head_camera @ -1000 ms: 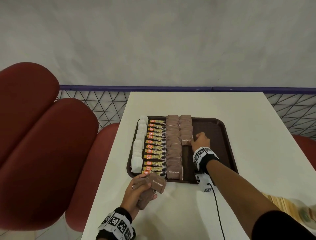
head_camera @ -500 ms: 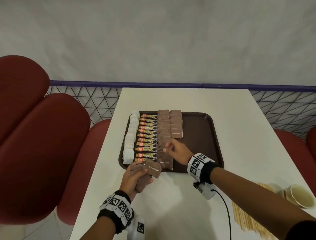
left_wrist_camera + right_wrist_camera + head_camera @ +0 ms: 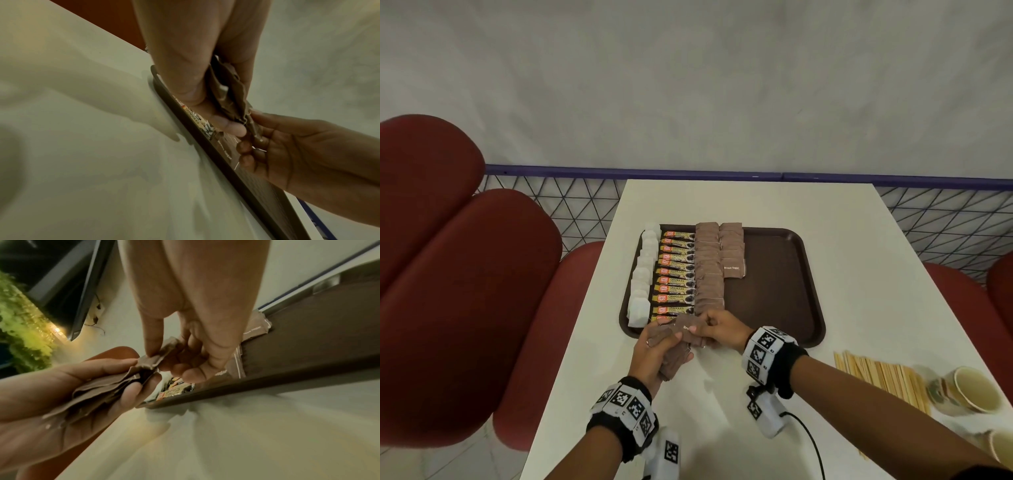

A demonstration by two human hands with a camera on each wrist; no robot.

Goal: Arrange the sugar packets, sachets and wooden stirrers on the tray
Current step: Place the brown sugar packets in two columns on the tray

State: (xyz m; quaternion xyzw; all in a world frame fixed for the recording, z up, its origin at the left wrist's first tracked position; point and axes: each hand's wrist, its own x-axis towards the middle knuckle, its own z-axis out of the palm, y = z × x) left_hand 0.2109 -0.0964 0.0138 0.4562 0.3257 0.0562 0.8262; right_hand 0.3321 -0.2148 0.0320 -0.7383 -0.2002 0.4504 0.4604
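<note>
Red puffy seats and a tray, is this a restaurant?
Probably a cafe or canteen. Padded red bench seats flank a white table with a dark brown plastic serving tray of sugar and coffee sachets, beside paper cups and wooden stirrers.

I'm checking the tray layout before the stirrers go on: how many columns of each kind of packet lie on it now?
White sachets: 1 column
Orange granules sachets: 1 column
Brown sugar packets: 2 columns, the right one shorter
Total: 4 columns on the tray
</note>
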